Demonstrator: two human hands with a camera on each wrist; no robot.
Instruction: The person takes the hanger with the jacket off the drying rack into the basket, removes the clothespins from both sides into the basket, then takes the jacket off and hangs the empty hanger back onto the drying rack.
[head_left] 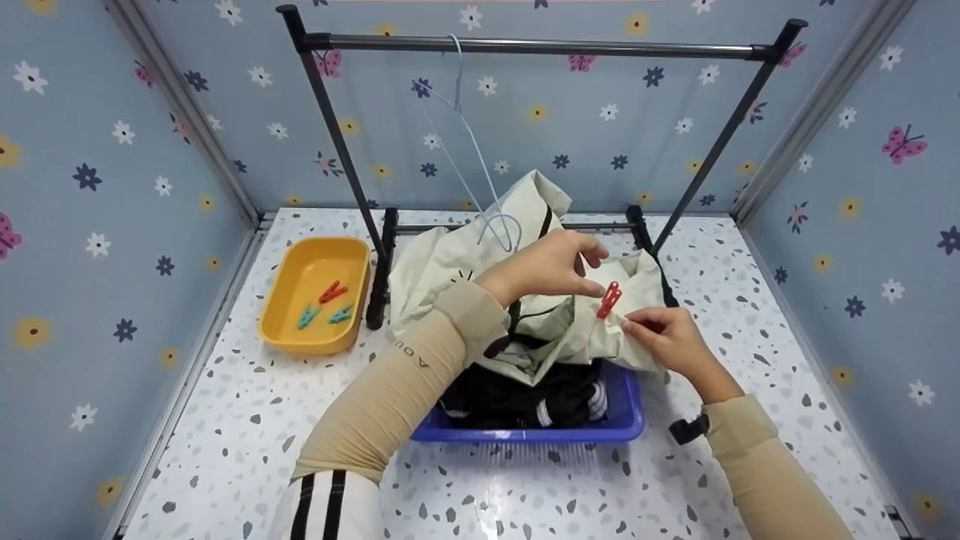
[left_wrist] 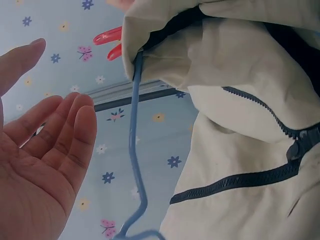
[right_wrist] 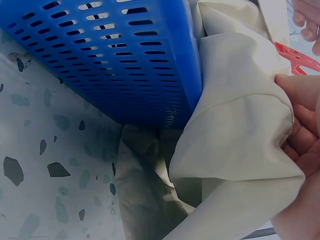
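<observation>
A pale cream zip jacket (head_left: pixel 427 266) with black zippers lies bunched over the blue basket (head_left: pixel 525 435). On its right part, a red clothespin (head_left: pixel 610 300) grips the fabric. My left hand (head_left: pixel 551 262) is beside the clothespin, fingers spread and empty; in the left wrist view the palm (left_wrist: pixel 40 175) shows bare. Just below the clothespin, my right hand (head_left: pixel 671 345) pinches the jacket's edge between thumb and fingers. A light blue wire hanger (head_left: pixel 476 146) hangs from the rack, its lower end at the jacket; the left wrist view shows its wire (left_wrist: pixel 133 130) running up into a fold.
The black rack (head_left: pixel 540 46) stands behind the basket. Dark clothes (head_left: pixel 502 397) fill the basket under the jacket. At the left, a yellow tray (head_left: pixel 274 300) holds one red clothespin (head_left: pixel 332 291) and two green ones. Patterned walls enclose the speckled table (head_left: pixel 247 450).
</observation>
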